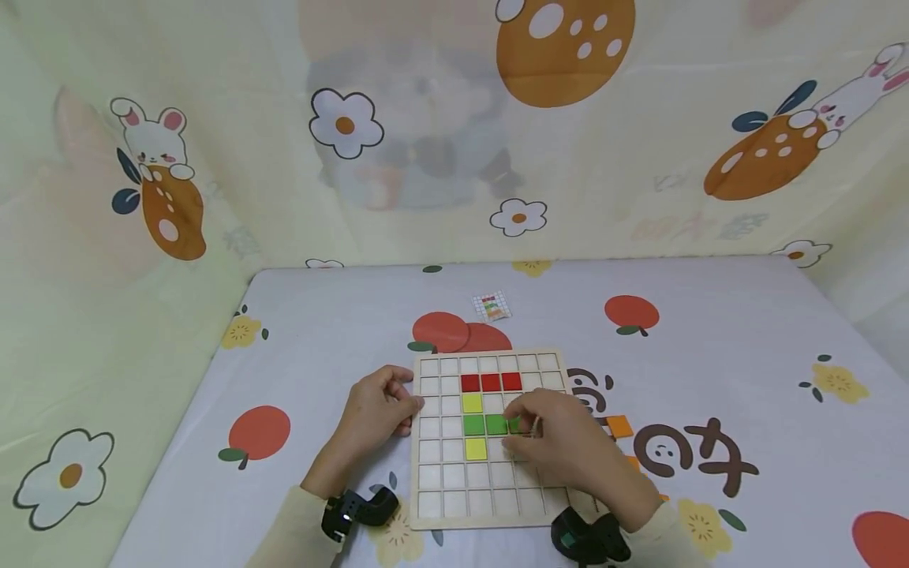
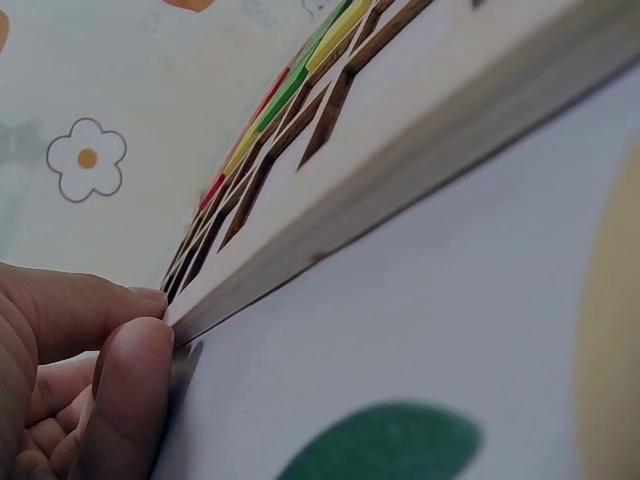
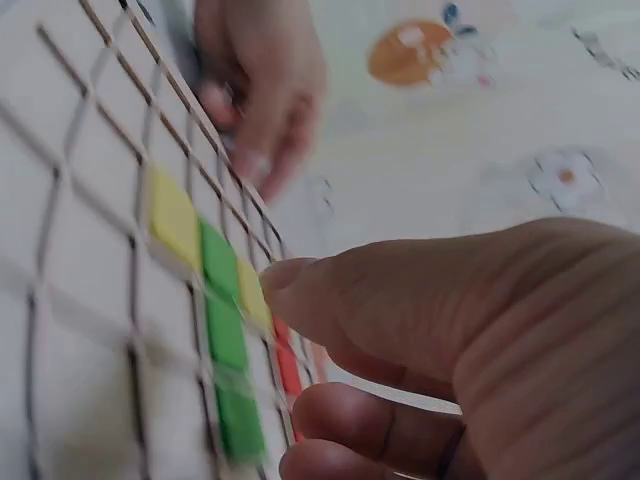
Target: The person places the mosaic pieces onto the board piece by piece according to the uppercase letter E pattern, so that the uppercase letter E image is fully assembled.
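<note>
A wooden grid board (image 1: pixel 469 514) lies flat on the table. In its cells sit three red tiles (image 1: pixel 491 383) in a row, a yellow tile (image 1: pixel 472 403), three green tiles (image 1: pixel 473 425) in a row and another yellow tile (image 1: pixel 476 449). At the board's left edge, my left hand (image 1: pixel 376 406) grips the rim with thumb and finger; the left wrist view shows the fingertips at the corner. Over the rightmost green tile hovers my right hand (image 1: pixel 568 442), partly covering it in the head view. Nothing shows between its thumb and fingers in the right wrist view (image 3: pixel 400 330).
Several orange tiles (image 1: pixel 620 426) lie right of the board, partly behind my right forearm. A small pattern card (image 1: pixel 491 306) lies beyond the board. The printed cloth (image 1: pixel 341 331) covers the table, and a curtain (image 1: pixel 426 237) hangs behind.
</note>
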{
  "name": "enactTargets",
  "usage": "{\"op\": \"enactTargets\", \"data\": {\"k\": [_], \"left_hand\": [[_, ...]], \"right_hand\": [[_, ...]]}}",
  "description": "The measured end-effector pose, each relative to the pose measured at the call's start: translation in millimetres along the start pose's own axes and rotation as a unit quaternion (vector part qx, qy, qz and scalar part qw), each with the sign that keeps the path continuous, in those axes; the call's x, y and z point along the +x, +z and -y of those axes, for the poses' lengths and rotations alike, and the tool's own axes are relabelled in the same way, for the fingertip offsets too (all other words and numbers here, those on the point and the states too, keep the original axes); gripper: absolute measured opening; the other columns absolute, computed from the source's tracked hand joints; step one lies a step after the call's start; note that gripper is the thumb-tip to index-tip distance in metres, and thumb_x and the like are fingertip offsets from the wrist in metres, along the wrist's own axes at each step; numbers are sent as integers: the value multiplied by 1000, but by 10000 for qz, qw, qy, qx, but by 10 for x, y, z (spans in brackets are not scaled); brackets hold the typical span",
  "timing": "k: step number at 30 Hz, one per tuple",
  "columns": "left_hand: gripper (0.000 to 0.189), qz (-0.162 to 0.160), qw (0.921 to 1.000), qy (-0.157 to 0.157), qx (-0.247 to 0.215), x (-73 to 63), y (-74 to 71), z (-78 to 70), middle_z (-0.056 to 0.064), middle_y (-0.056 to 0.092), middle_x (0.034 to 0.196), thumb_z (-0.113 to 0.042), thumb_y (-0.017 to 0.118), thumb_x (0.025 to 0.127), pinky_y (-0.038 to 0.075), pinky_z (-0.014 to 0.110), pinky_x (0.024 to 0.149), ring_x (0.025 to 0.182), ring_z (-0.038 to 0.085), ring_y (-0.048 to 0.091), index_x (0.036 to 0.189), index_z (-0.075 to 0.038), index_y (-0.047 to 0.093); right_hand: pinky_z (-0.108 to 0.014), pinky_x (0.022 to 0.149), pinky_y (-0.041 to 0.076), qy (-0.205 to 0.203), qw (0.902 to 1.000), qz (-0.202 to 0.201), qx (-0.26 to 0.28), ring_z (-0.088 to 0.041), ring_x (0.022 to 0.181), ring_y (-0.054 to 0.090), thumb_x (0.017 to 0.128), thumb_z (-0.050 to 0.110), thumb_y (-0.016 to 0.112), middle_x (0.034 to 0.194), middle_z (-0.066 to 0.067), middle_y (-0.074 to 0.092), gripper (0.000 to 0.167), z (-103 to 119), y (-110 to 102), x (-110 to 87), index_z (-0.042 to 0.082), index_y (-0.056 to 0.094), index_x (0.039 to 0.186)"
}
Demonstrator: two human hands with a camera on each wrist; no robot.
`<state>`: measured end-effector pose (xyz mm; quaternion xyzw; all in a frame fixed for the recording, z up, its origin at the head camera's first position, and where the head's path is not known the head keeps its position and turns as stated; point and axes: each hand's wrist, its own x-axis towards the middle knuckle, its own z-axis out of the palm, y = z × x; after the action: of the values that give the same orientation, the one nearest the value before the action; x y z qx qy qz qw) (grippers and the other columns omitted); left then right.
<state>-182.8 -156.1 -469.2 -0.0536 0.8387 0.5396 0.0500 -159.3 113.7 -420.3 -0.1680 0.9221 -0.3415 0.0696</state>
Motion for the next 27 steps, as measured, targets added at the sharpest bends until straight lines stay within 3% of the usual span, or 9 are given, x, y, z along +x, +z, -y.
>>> {"op": "enactTargets", "data": {"k": [7,13,19,27], "left_hand": [[36,-7,10000,29,28,0,8,15,8,59,85,-5,77,93,53,21,51,54,14,60,126,-3,63],[36,-12,10000,13,17,2,2,31,8,59,85,-6,77,93,54,21,52,55,14,60,127,-4,63],[37,-19,10000,78,19,3,0,40,7,60,83,-5,78,92,53,21,50,55,13,60,126,-3,64],[37,-14,10000,66,23,9,5,27,7,60,83,-4,77,92,54,22,51,55,13,60,126,-3,63]], "right_hand": [[-28,55,43,640,9958,-452,-468,-16,72,52,85,20,85,79,2,57,31,-497,-383,-209,5,75,110],[-30,52,40,1208,9885,-321,-847,-18,65,49,88,31,82,77,-2,56,44,-878,-557,-332,0,71,117],[-32,52,39,1664,9834,-82,-723,-19,66,50,87,39,82,77,-3,55,52,-961,-577,-322,2,68,121],[-32,54,41,1784,9809,-130,-766,-21,68,51,85,32,84,77,-4,54,44,-937,-566,-309,3,69,115]]}}
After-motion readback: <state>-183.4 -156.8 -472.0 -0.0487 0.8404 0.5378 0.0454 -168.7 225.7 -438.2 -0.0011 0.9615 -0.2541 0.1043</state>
